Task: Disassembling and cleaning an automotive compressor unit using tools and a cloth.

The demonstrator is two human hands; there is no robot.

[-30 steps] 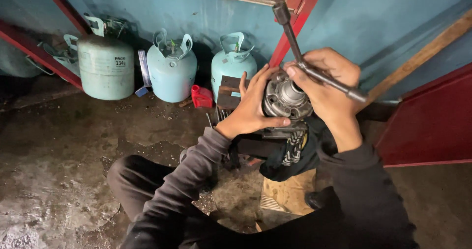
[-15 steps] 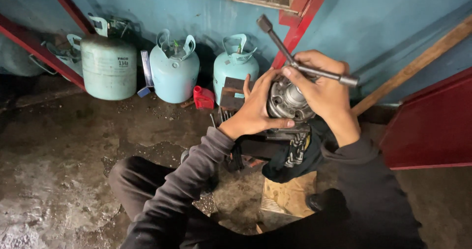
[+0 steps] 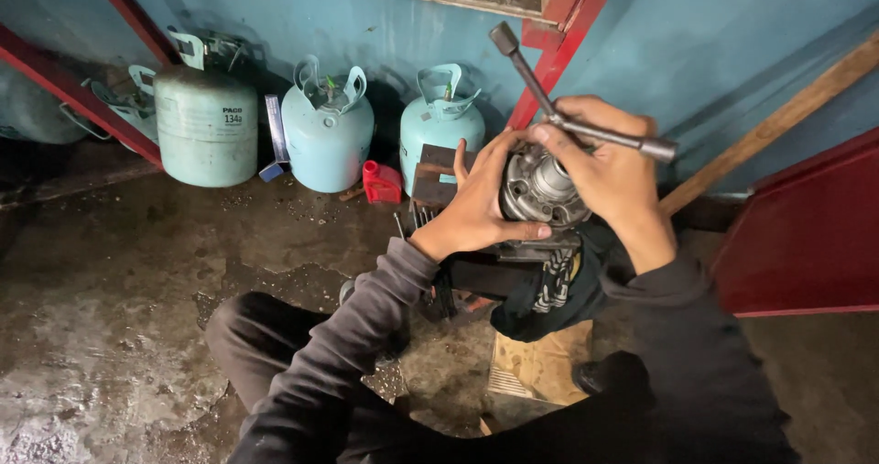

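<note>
- The round metal compressor head (image 3: 540, 189) is being steadied by the left hand (image 3: 481, 203), fingers wrapped closed around its near-left rim, thumb laid under its front edge.
- A T-handle socket wrench (image 3: 586, 132) is gripped closed in the right hand (image 3: 609, 166), right above the part's face; one arm of the tool juts up and away from the grip, the other out to its right.
- The part is seen propped on a dark body and cloth (image 3: 540, 285) just below both hands, over a scrap of cardboard (image 3: 540, 363).
- Progress, as a judgement: the wrench looks seated on the hub and work on its centre fastener is under way; no loosened bolt or removed plate is shown, so most of the job seems left.
- Beyond the grip, three pale gas cylinders (image 3: 325, 134) are lined against the blue wall (image 3: 385, 24).
</note>
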